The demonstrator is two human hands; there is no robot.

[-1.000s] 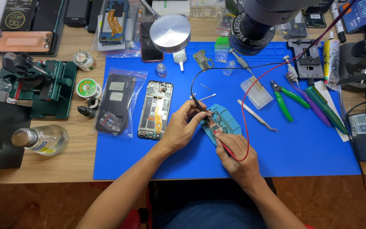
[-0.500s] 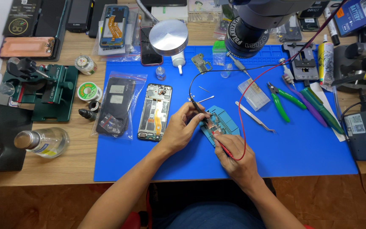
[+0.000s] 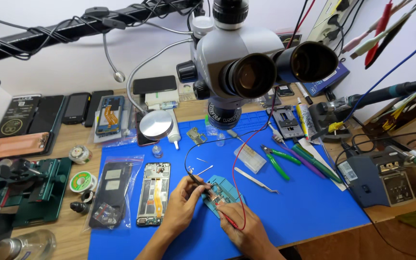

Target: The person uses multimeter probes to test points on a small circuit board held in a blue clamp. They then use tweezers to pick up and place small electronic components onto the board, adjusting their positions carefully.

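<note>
On the blue work mat [image 3: 314, 207] lies a small teal holder [image 3: 222, 192] with a circuit board clamped on it. My left hand [image 3: 181, 202] pinches a black probe whose tip touches the board. My right hand [image 3: 241, 226] grips a red probe, its tip also on the board. Black and red leads [image 3: 237, 159] loop up from both probes toward the back. An opened phone frame [image 3: 153, 192] with an orange flex lies just left of my left hand.
A grey stereo microscope [image 3: 246, 62] hangs over the mat's far edge. Tweezers [image 3: 256, 180], green-handled cutters [image 3: 278, 161] and a soldering station [image 3: 381, 178] sit to the right. Phones and parts [image 3: 107, 113], solder reels [image 3: 83, 182], a green fixture [image 3: 30, 185] and a glass bottle [image 3: 20, 245] sit at left.
The view has tilted up, now showing the microscope eyepieces and the wall behind. Both hands stay on the board with their probes, barely shifted.
</note>
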